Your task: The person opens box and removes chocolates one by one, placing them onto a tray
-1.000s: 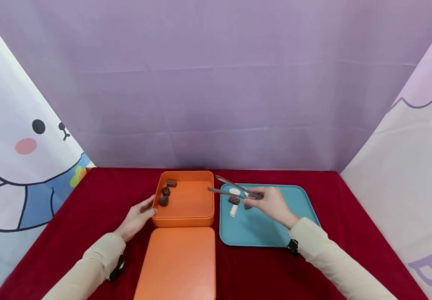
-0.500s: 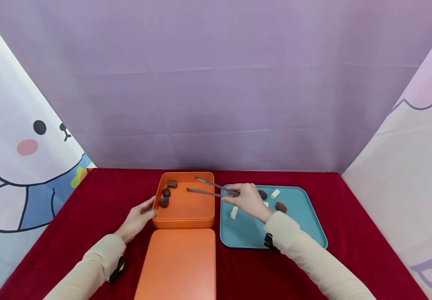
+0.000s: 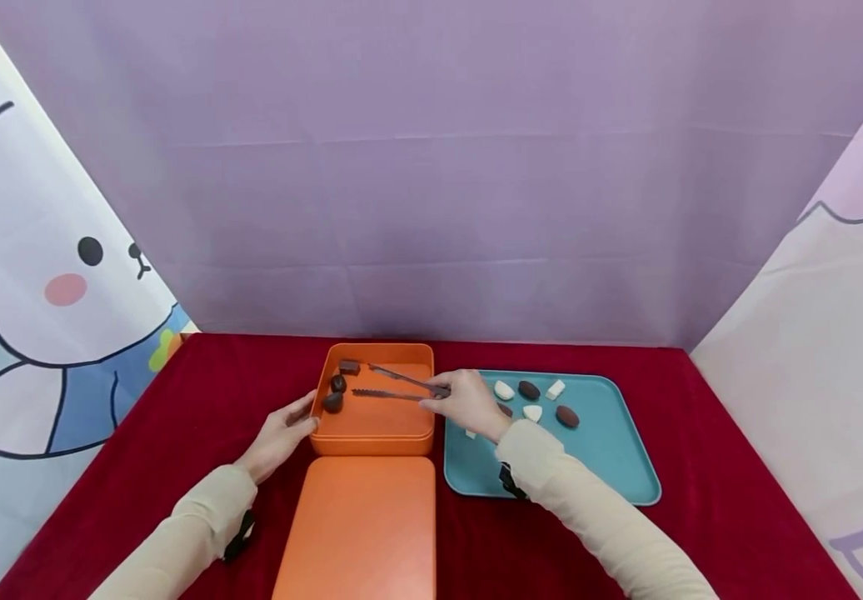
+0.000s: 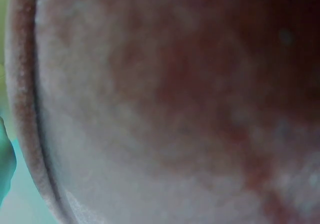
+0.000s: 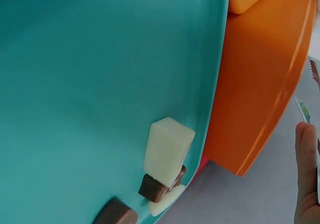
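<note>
My right hand (image 3: 467,404) holds dark tongs (image 3: 401,387) reaching over the right wall of an orange box (image 3: 394,425). The tongs' two arms stand apart, with nothing seen between them. Along the box's left side lie a dark chocolate block (image 3: 349,367) and two rounded dark chocolates (image 3: 336,393). My left hand (image 3: 277,437) rests against the box's outer left wall, fingers and thumb touching it. In the right wrist view, one finger (image 5: 306,169) shows beside the tongs. The left wrist view is a blurred close-up without usable detail.
A blue tray (image 3: 604,467) right of the box bears several white and brown chocolates, including a brown oval one (image 3: 567,417) and a white block (image 5: 169,149). In front of the box lies a flat orange lid (image 3: 360,525). Red cloth (image 3: 221,383) covers the table.
My right hand has moved left with the tongs, from above the tray to the box, uncovering chocolates on the tray. The left hand stays at the box's wall.
</note>
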